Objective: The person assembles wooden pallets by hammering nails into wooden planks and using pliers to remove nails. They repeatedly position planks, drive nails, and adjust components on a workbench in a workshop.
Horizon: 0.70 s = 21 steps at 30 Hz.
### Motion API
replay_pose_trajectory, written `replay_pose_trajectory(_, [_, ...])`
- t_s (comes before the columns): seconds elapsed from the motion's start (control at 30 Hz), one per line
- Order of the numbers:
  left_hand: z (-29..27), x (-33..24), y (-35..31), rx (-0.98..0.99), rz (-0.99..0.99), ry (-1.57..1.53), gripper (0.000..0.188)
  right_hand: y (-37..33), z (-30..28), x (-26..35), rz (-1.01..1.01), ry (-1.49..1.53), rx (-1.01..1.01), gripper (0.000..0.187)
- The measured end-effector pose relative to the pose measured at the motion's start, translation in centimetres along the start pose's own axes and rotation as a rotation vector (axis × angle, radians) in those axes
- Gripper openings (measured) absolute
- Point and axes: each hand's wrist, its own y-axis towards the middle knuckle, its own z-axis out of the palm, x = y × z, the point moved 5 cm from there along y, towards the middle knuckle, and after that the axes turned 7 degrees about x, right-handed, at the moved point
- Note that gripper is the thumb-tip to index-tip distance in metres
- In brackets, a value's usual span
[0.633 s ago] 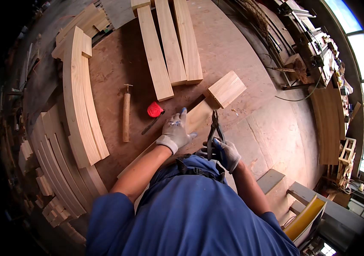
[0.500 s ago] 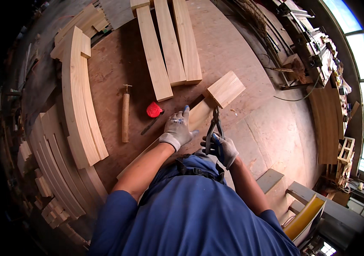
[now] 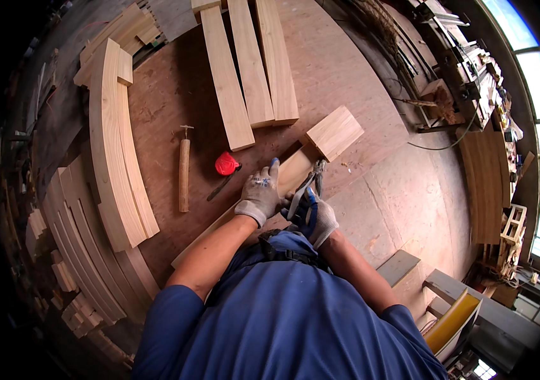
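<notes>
My left hand (image 3: 261,191), in a grey work glove, lies on a long wooden piece (image 3: 295,170) with its fingers stretched out. This piece slants across the table in front of me, and a pale wooden block (image 3: 335,133) sits at its far right end. My gloved right hand (image 3: 318,221) is wrapped round the handles of dark pincers (image 3: 315,178). The jaws are at the right edge of the long piece, just below the block; whether they grip anything is too small to tell. A hammer (image 3: 184,174) and a red tape measure (image 3: 225,163) lie left of my left hand.
A dark slim tool (image 3: 222,185) lies beside the tape measure. Long wooden beams (image 3: 225,82) rest at the table's far side. Curved wooden pieces (image 3: 115,158) stand along the left. To the lower right is a grey and yellow frame (image 3: 454,320).
My right hand has swung the pincers' handles leftward, close to my left hand, while the jaws stay near the wood's edge. My left hand has hardly moved.
</notes>
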Motion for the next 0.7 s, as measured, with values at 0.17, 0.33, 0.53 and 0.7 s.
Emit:
replay_pose_trajectory(0.17, [0.2,0.0,-0.2,-0.053,0.038,0.044,0.108,-0.7,0.6,0.6,0.016,0.061,0.014,0.045])
replay_pose_trajectory(0.33, [-0.3,-0.3,-0.2,-0.041,0.015,0.009,0.108,-0.7,0.1,0.6,0.033,0.047,-0.012,0.043])
replay_pose_trajectory(0.53, [0.1,-0.1,-0.2,-0.082,0.047,0.006,0.109,-0.5,0.0,0.4,0.033,-0.074,-0.084,0.060])
replay_pose_trajectory(0.7, [-0.3,-0.4,-0.4,-0.071,0.039,0.021,0.109,-0.7,0.6,0.6,0.037,0.010,-0.080,0.044])
